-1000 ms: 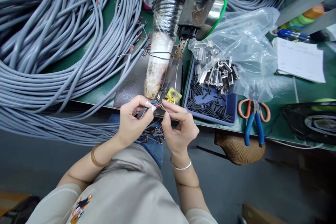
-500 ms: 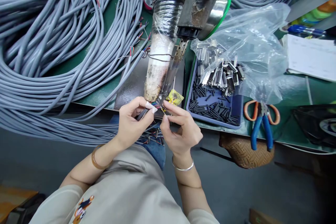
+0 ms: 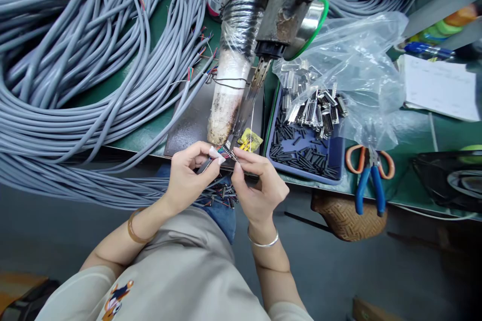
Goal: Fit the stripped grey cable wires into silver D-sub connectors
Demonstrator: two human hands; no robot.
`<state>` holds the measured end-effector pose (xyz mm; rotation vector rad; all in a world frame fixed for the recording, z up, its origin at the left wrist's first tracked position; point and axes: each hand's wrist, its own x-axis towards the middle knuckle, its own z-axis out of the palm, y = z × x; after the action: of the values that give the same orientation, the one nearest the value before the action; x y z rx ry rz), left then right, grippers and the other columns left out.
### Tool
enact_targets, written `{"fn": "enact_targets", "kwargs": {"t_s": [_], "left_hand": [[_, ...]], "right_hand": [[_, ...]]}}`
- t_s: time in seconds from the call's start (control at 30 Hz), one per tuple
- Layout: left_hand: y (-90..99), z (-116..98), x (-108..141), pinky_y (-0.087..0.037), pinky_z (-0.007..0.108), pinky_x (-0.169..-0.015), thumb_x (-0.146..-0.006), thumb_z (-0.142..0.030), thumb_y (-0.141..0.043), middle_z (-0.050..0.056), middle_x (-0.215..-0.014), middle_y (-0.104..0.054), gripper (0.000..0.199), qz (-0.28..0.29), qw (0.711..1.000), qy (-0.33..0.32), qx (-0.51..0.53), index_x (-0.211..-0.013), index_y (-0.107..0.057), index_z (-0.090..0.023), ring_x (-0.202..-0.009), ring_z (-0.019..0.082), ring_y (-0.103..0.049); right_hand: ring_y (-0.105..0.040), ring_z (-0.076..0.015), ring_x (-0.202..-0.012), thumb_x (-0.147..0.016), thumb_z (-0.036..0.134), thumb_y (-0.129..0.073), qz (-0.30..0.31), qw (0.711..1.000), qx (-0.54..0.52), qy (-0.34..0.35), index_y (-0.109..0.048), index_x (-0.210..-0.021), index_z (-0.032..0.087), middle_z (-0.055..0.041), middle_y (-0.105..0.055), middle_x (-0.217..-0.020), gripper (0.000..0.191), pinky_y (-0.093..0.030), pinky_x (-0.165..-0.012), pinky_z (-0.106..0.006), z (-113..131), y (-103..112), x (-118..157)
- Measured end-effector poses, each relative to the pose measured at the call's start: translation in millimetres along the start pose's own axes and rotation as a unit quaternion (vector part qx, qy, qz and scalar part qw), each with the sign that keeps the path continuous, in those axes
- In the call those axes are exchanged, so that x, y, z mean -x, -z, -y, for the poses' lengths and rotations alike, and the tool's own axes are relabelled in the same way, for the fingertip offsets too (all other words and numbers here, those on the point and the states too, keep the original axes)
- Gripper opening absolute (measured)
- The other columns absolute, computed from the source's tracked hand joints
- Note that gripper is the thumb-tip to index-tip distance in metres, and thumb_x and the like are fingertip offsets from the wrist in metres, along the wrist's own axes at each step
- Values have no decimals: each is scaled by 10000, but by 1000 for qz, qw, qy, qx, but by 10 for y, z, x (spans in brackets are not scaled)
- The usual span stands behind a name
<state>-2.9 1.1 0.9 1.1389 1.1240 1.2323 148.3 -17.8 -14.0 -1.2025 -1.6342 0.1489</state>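
Note:
My left hand [image 3: 190, 175] pinches the end of a grey cable [image 3: 204, 165]; white coverings are on its thumb and finger tips. Thin coloured wires [image 3: 222, 150] fan out of that end toward a small metal pin connector [image 3: 229, 153]. Thumb and fingertips of my right hand [image 3: 260, 180] are closed on the connector's right side. Right above both hands is the lower end of a soldering iron [image 3: 246, 105], its tip partly hidden near the wires. Beside it hangs a white-wrapped hose end [image 3: 222, 110]. Whether each wire touches a pin is too small to tell.
Bundles of grey cable [image 3: 68, 120] cover the left side. A blue tray [image 3: 301, 169] holds black sleeves and metal connectors, partly under a plastic bag [image 3: 372, 75]. Blue-handled pliers [image 3: 371, 185], orange-handled scissors [image 3: 354, 163], a solder spool [image 3: 309, 27] and yellow sponge [image 3: 249, 140] lie around.
The connector between my hands has turned and shows more plainly, with its pins toward the wires. My hands have barely shifted. The view has swung slightly, moving right-hand objects leftward.

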Motion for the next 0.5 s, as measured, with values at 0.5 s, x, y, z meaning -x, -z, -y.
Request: {"fn": "enact_targets", "kwargs": {"t_s": [0.5], "left_hand": [[-26, -7, -40, -415, 145, -459, -843, -185, -722, -27, -697, -620, 94, -7, 998, -57, -24, -792, -650, -151, -486, 33, -516]], "right_hand": [[-803, -174, -885, -874, 68, -723, -5, 1000, 6, 15, -656, -931, 239, -35, -825, -1042, 193, -664, -772, -302, -1, -8, -53]]}}
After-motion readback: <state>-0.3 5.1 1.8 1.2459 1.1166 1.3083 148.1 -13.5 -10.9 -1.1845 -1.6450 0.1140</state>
